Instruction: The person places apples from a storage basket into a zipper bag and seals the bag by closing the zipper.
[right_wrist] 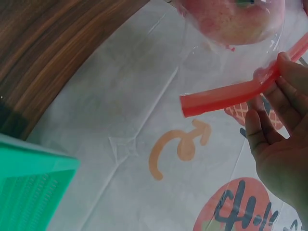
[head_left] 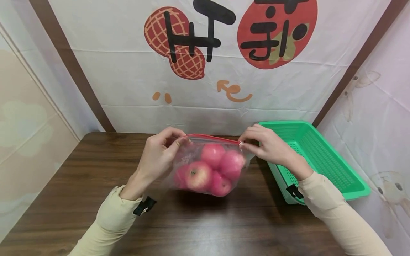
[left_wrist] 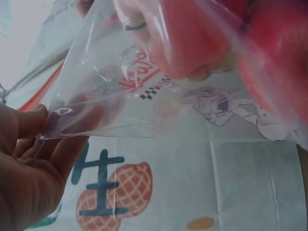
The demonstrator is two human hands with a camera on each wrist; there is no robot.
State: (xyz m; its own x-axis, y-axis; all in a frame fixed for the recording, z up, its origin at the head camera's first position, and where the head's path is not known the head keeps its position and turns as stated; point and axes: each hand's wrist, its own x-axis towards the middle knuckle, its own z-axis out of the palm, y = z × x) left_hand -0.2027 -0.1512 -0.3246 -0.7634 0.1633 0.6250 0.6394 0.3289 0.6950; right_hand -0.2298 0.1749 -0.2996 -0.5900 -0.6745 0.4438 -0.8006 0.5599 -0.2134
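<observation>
A clear zip bag [head_left: 188, 152] with a red strip [head_left: 214, 137] along its top edge hangs above the table, bulging with several red apples [head_left: 198, 176]. The left hand [head_left: 157, 156] pinches the bag's upper left corner between thumb and fingers; in the left wrist view that hand [left_wrist: 41, 166] grips clear film, with printed figures on the bag beside it. At the other end, the right hand [head_left: 267, 144] pinches the red strip near the upper right corner. The right wrist view shows the thumb and fingers of this hand [right_wrist: 284, 144] on the strip [right_wrist: 219, 98].
A green plastic basket [head_left: 353, 185] stands on the right side of the dark wooden table [head_left: 96, 177], just beyond the right forearm. Behind the table hangs a white printed cloth [head_left: 128, 85]. Black straps [head_left: 145, 205] circle the wrists.
</observation>
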